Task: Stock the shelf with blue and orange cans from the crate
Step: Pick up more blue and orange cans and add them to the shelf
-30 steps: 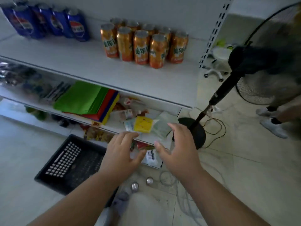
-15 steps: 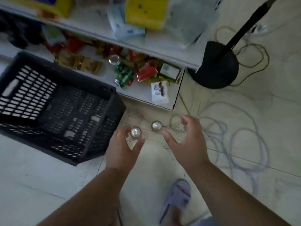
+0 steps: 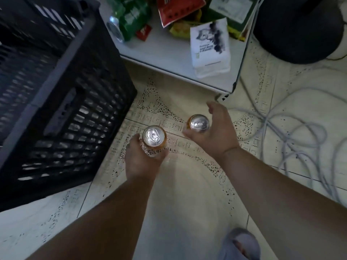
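Lowered hands [image 3: 144, 158] around cylindrical cans [image 3: 154, 136]

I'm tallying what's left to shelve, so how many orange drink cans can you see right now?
2. One orange metal can stands on the floor in the left hand's grip; the other is in the right hand. The black plastic crate may hide more.

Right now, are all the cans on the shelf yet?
Not yet. The black crate looks empty where its inside shows, so unpacking looks done. Two orange cans stand upright on the floor: the left hand wraps one can, the right hand curls around the other can. Both are left to shelve.
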A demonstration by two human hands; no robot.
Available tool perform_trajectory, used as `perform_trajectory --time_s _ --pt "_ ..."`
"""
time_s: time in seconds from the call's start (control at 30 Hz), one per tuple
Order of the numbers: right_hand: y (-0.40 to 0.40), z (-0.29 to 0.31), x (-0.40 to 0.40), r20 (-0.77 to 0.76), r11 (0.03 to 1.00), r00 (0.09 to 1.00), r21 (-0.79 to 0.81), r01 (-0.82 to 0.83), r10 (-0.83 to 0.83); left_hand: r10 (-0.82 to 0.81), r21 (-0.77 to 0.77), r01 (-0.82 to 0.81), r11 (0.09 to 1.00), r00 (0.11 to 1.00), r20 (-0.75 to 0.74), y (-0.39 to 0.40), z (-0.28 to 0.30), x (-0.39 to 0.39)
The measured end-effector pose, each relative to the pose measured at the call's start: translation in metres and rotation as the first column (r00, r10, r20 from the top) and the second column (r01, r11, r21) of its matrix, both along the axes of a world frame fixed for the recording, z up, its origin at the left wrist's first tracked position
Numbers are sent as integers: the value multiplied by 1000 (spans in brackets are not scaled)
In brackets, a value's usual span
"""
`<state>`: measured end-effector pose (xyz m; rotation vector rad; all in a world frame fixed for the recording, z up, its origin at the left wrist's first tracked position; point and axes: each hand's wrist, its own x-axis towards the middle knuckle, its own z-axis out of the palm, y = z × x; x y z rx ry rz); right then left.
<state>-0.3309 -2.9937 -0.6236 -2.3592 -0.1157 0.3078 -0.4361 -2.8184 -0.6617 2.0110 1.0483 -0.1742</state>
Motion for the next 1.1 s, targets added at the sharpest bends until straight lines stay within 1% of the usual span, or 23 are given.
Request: perform_trajectory --time_s 0.07,0.13,0.2,0.27,0.33,0.4,0.53,0.67,0.77,0.87,1.0,1.1 --pt "3 -6 3 -60 991 993 -79 -107 103 -13 -27 12 1000 1000 -12 6 -7 17" --pt "3 -9 3 -100 978 984 -135 -162 149 -41 -83 39 996 999 -30 5 6 27" --pt "5 -10 5 -134 984 983 -111 -139 123 -20 -106 19 994 1000 -9 4 22 28" --pt "6 -13 6 -141 997 988 -46 -66 59 12 -126 -9 992 1000 26 2 43 25" --pt "5 -16 4 -152 1000 988 11 18 -16 -10 -119 23 993 994 105 -2 72 22" --pt "3 -19 0 -178 998 983 15 56 -53 -26 -120 54 991 974 223 -4 107 24" --pt "4 -17 3 -186 998 982 -67 14 -27 -55 -147 113 983 934 352 -8 171 29" --pt "16 3 8 -171 999 985 -46 -20 12 -27 -167 107 980 907 421 -3 208 29" --pt "24 58 -11 -187 998 982 57 -7 17 -20 -175 103 979 906 424 -2 255 18" --pt "28 145 -47 -236 990 972 139 30 4 -21 -155 89 984 919 394 1 325 -4" --pt "24 293 -90 -291 974 957 219 55 12 -33 -149 96 984 925 378 1 450 -34" --pt "11 414 -110 -256 966 967 247 73 -8 -41 -157 110 981 920 391 -8 553 -52"
